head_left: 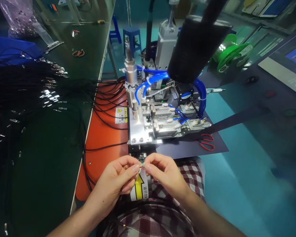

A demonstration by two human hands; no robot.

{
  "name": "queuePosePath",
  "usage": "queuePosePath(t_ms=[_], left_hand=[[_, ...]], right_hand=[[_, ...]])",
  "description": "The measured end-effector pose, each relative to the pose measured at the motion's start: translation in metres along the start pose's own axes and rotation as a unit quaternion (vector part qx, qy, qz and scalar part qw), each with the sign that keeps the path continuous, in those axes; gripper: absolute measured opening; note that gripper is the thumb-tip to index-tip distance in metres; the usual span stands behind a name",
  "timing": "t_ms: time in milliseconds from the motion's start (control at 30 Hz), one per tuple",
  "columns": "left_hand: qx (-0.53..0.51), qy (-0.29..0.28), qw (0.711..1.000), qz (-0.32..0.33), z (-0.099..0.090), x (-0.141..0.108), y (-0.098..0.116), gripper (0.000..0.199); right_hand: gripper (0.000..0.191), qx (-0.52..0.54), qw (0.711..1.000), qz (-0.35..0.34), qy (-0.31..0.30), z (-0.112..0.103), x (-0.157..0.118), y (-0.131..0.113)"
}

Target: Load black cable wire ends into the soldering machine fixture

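Thin coloured wires (142,165), green and red among them, stretch across the small gap between my two hands. My left hand (122,174) is closed, thumb and forefinger pinching the wires from the left. From the right, my right hand (164,169) pinches them the same way. Both hands are just in front of the machine's near edge, over a yellow arrow label (139,187). A black cable (160,203) lies across the checked cloth on my lap; whether the pinched wires belong to it, I cannot tell.
A metal machine (140,128) with blue air tubes stands ahead on an orange base (101,131). Black cables (108,95) run from it to a heap on the dark table at left. Red-handled scissors (207,142) lie right; a green spool (233,54) hangs behind.
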State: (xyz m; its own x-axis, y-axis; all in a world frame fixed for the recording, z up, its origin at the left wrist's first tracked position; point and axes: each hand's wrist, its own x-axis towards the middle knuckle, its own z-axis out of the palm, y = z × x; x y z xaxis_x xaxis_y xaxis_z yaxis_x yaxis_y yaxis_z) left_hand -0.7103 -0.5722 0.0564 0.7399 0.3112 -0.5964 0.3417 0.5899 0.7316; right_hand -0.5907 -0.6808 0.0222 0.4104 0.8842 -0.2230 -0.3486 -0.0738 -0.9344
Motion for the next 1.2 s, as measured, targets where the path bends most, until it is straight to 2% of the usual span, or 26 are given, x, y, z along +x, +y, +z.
queuePosePath(t_ms=[233, 333, 433, 533, 600, 733, 867, 1033, 1200], left_hand=[[0.013, -0.049, 0.997, -0.052, -0.002, 0.000, 0.002, 0.018], [0.029, -0.047, 0.996, -0.067, -0.002, -0.001, 0.001, 0.018], [0.042, -0.034, 0.997, -0.048, 0.000, -0.001, -0.001, 0.019], [0.052, -0.003, 0.999, -0.016, 0.001, -0.001, -0.002, 0.019], [0.054, 0.016, 0.998, -0.002, 0.001, 0.000, -0.003, 0.020], [0.063, 0.023, 0.998, 0.019, 0.000, 0.001, -0.003, 0.021], [0.070, 0.030, 0.997, 0.021, 0.000, 0.001, -0.003, 0.024], [0.064, 0.024, 0.997, 0.023, 0.000, 0.002, -0.002, 0.023], [0.096, 0.043, 0.994, 0.036, 0.002, -0.001, -0.004, 0.024]], right_hand=[[0.019, -0.033, 0.997, -0.014, -0.063, -0.011, 0.004, -0.006], [0.018, -0.060, 0.993, -0.013, -0.102, -0.017, 0.006, -0.007], [0.018, -0.081, 0.989, -0.019, -0.122, -0.021, 0.007, -0.007], [0.018, -0.080, 0.991, -0.022, -0.104, -0.021, 0.005, -0.008], [0.018, -0.076, 0.995, -0.014, -0.066, -0.019, 0.002, -0.008], [0.015, -0.125, 0.992, 0.002, 0.003, -0.010, -0.007, -0.006], [0.009, -0.167, 0.984, -0.033, 0.050, -0.002, -0.009, -0.002], [0.010, -0.213, 0.973, -0.057, 0.065, 0.002, -0.007, -0.001], [0.014, -0.266, 0.960, -0.075, 0.050, 0.004, -0.009, -0.008]])
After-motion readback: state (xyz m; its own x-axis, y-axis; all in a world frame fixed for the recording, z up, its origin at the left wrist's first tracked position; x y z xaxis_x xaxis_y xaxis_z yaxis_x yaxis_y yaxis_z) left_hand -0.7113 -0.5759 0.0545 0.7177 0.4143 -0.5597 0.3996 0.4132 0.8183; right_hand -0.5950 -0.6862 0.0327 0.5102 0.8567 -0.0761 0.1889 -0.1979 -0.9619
